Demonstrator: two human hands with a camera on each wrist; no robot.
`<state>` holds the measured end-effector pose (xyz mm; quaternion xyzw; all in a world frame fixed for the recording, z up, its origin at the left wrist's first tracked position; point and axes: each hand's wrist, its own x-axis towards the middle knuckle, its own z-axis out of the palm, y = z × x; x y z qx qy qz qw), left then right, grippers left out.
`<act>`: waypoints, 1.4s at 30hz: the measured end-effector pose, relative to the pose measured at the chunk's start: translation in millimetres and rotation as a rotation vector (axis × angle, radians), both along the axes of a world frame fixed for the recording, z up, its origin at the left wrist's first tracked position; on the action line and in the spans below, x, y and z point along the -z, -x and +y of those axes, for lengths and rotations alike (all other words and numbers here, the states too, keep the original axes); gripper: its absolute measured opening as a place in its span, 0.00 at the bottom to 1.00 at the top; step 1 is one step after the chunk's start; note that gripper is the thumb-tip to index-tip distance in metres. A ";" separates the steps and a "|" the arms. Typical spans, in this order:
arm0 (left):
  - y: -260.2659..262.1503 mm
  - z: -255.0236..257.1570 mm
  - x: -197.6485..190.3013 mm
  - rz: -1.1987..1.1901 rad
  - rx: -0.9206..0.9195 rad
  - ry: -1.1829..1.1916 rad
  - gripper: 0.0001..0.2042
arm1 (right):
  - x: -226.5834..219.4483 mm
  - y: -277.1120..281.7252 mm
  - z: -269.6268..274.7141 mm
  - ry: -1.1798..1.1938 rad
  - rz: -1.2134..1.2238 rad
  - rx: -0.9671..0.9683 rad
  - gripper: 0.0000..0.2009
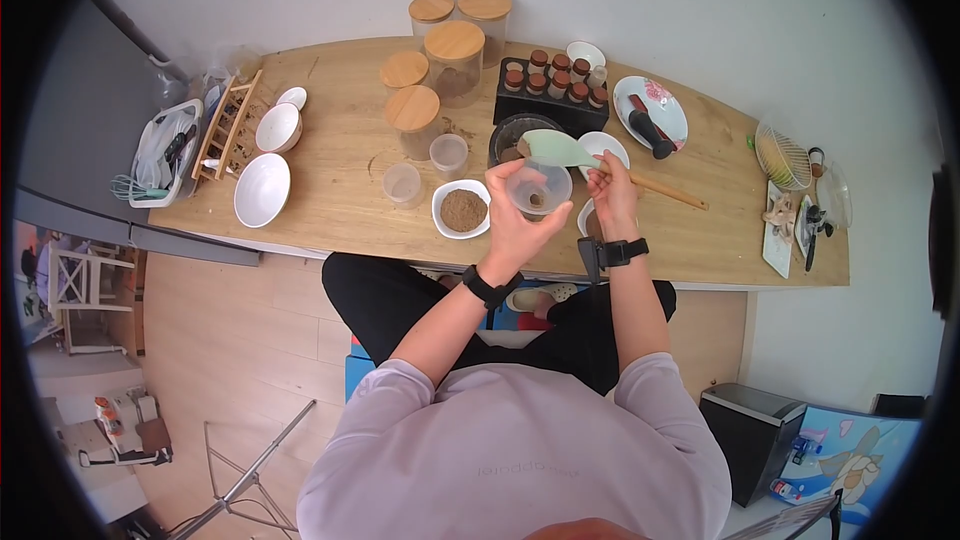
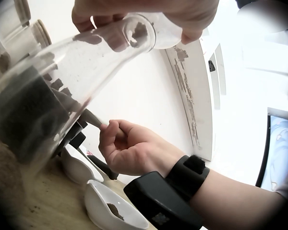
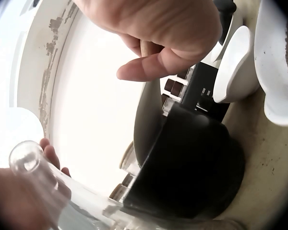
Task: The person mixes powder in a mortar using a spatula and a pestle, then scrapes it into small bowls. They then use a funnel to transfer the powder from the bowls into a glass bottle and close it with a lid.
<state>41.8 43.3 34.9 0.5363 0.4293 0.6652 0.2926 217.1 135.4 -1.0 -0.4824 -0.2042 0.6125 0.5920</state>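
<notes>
My left hand [image 1: 515, 232] grips a clear vessel [image 1: 540, 187] with a narrow neck [image 2: 145, 32], its fingers curled round it above the table's front part. My right hand [image 1: 614, 202] pinches the wooden handle [image 1: 665, 190] of a pale green spatula [image 1: 562, 149]. The spatula's blade lies over a dark bowl [image 3: 187, 163], just behind the clear vessel. Whether the blade touches either one cannot be told. A white dish [image 1: 440, 215] of brown powder [image 1: 463, 211] stands left of my left hand. Another white dish [image 2: 96, 203] is partly hidden under my right hand in the head view.
Two clear cups [image 1: 402, 185] and several wooden-lidded jars [image 1: 412, 110] stand to the left. Behind the dark bowl is a black rack [image 1: 535, 112] of brown-capped bottles. White bowls [image 1: 262, 190] and a wooden rack [image 1: 228, 125] are far left; a floral plate [image 1: 662, 100] lies right.
</notes>
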 end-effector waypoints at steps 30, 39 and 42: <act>0.5 0.5 -3.3 0.046 -0.050 0.016 0.39 | -192.6 -1.4 -98.3 -1.065 -1.121 -0.404 0.06; 0.0 0.7 -1.4 0.051 -0.038 0.002 0.38 | -166.7 -6.2 -63.1 -0.620 -0.540 -0.138 0.07; -1.8 1.9 1.4 0.009 -0.030 0.012 0.39 | -123.4 -5.6 -27.3 -0.471 -0.525 -0.123 0.09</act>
